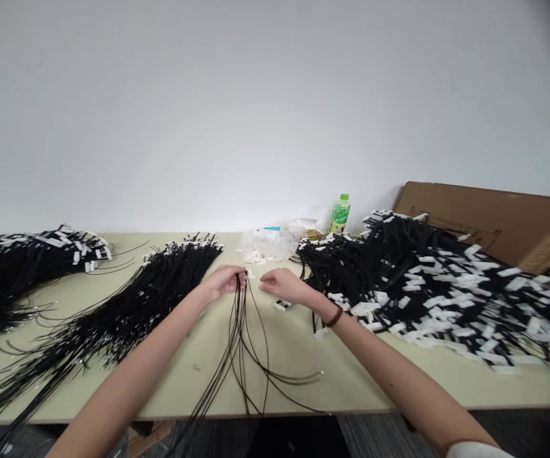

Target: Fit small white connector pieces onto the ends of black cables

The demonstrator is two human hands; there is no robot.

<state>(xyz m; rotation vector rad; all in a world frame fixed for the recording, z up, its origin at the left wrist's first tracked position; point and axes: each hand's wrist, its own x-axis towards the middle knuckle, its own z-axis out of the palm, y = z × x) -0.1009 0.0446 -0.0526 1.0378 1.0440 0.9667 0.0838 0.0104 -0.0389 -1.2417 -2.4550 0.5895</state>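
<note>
My left hand (226, 280) is closed around the top ends of a thin bunch of black cables (242, 343) that trail down over the table's front edge. A short way to the right, my right hand (281, 284) is pinched shut, its fingertips pointing at the bunch; whatever it holds is too small to make out. Small white connectors (280, 305) lie on the table just under the right hand.
A pale green table (298, 356) carries a big heap of black cables with white connectors (427, 292) at right, a fanned bundle (151, 286) left of centre and another heap (21, 261) far left. A clear bag of white parts (268, 243), a green bottle (339, 214) and a cardboard box (498, 222) stand behind.
</note>
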